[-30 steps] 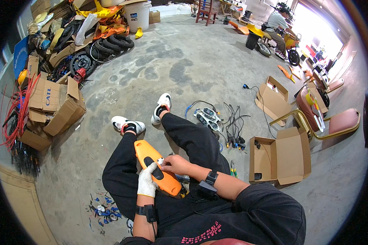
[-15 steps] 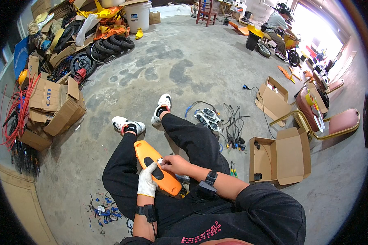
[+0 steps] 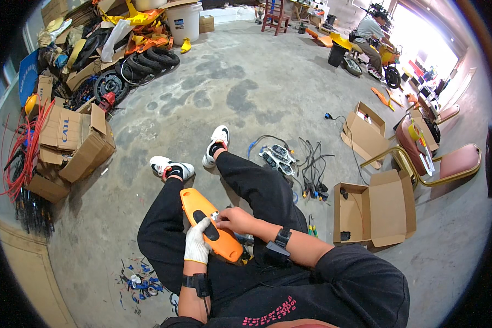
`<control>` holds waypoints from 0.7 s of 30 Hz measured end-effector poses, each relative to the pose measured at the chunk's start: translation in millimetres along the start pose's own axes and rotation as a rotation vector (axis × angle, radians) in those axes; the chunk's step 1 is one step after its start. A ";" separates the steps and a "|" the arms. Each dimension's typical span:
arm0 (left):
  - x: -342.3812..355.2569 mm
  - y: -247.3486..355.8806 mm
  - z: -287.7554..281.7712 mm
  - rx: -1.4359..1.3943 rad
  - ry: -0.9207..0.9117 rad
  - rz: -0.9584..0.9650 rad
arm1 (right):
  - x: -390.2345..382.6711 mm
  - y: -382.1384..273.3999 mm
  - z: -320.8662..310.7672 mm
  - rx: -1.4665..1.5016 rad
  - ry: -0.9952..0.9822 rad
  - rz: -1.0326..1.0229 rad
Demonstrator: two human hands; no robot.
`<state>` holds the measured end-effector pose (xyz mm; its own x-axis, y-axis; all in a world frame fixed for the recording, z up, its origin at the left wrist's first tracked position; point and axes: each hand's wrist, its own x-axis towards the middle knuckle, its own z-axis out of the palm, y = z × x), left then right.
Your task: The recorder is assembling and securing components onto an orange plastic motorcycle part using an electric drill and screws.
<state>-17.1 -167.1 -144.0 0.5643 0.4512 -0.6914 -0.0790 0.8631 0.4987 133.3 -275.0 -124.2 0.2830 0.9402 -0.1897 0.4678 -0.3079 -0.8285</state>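
Across my lap lies a long orange plastic shell with rounded ends and a black oval panel in its middle. My left hand, in a white knit glove, grips the shell by its near-left side, its thumb resting on the black panel. At the opposite edge, my bare right hand has its fingers pinched together next to a small white patch. Whether that patch is a glove fingertip or a separate small part is too small to tell. What the right fingers hold is hidden.
Right of my legs lie white-and-black lamp-like units, black cables, green-handled pliers and an open cardboard box. Blue and black scraps lie at left. Beyond are chairs, stacked tyres and a seated person.
Both hands stay nearly in place on the orange shell. The small white patch by my right fingertips looks slightly different, with some dark showing beside it.
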 end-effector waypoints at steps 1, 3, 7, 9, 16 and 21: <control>1.1 -0.3 -1.0 0.001 0.004 -0.010 | 0.5 1.0 0.5 -0.022 0.005 -0.016; 0.5 -2.0 -1.0 -0.002 -0.004 0.016 | 0.3 2.2 1.4 -0.030 0.009 -0.017; -3.0 -2.3 3.1 0.009 0.004 0.051 | 0.1 2.6 2.8 -0.042 0.023 -0.014; -5.1 -1.0 5.0 0.019 0.012 0.050 | 0.4 2.8 4.2 -0.043 0.028 -0.006; -3.3 -1.8 2.9 0.011 -0.009 0.028 | 1.1 1.4 4.4 -0.020 0.065 0.044; 2.1 -4.7 -1.2 0.015 -0.005 0.031 | 1.0 0.9 4.1 -0.024 0.064 0.045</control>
<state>-16.5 -169.9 -148.4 0.5657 0.4766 -0.6729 -0.0841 0.8452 0.5278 130.6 -273.8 -127.3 0.3568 0.9143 -0.1918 0.4730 -0.3538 -0.8069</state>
